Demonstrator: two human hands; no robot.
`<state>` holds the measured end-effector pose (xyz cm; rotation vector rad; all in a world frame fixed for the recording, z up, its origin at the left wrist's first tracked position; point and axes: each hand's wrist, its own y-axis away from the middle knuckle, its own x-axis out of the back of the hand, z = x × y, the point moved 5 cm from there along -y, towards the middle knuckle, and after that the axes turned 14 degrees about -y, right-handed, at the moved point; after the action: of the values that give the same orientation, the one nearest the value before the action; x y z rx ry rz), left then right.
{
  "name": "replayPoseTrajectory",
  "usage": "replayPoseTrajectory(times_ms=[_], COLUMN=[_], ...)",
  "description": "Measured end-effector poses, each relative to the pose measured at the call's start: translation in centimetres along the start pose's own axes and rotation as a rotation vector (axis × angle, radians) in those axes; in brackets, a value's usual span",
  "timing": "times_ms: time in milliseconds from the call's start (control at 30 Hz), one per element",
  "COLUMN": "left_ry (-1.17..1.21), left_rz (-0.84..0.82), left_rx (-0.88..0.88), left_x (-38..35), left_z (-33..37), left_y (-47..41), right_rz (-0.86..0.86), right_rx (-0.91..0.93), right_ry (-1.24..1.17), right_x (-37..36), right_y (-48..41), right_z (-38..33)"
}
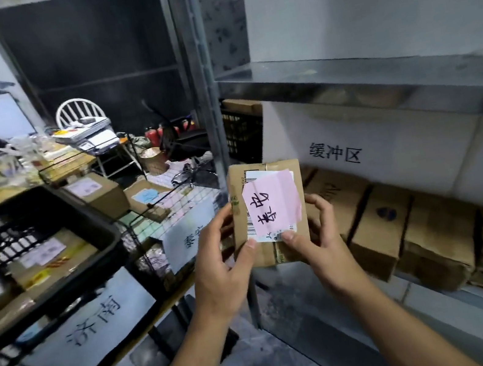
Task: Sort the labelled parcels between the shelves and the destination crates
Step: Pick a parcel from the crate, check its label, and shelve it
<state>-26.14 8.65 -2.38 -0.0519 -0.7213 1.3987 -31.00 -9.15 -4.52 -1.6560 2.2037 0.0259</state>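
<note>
A small cardboard parcel (269, 213) is held up in the air between both hands, in front of the metal upright of the shelving unit (376, 75) and clear of every surface. The left hand (225, 263) grasps its lower left edge, thumb pressed on the front face and fingers wrapped behind; the right hand (318, 240) grasps the lower right corner, thumb on the white barcode label and fingers curled around the right side. A pink slip (273, 206) with handwritten characters is stuck over that label, tilted slightly. To the right, on the lower shelf board, a row of brown cardboard boxes (420, 235) stands packed side by side, touching one another, below a white sign (335, 153) with printed characters on the back wall; the shelf board above them looks bare from this angle. To the left, a black plastic crate (89, 222) sits at the near left, holding several parcels with labels, and a paper sign (96, 321) with handwritten characters hangs on its front wall. Just beside it, nearer the shelving, a wire basket (145, 232) carries its own paper sign (188, 237) and more parcels. Beyond lies a cluttered desk with a white chair (79, 111) behind it
</note>
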Motion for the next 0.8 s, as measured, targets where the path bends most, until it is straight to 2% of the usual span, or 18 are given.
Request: replayPoseTrajectory(times_ms=[467, 633, 800], left_ry=[-0.19, -0.239, -0.333], left_rz=[0.183, 0.158, 0.234], left_rx=[0.092, 0.148, 0.211], left_x=[17.9, 22.9, 27.2], left_z=[-9.4, -11.5, -13.2], left_y=[-1.6, -2.0, -2.5], right_rz=[-0.235, -0.271, -0.316], right_rx=[-0.034, -0.024, -0.043], right_ry=[-0.03, -0.015, 0.008], right_x=[-20.1, -24.9, -27.8], right_y=[-5.1, -6.4, -8.1], right_z=[7.3, 8.1, 8.5])
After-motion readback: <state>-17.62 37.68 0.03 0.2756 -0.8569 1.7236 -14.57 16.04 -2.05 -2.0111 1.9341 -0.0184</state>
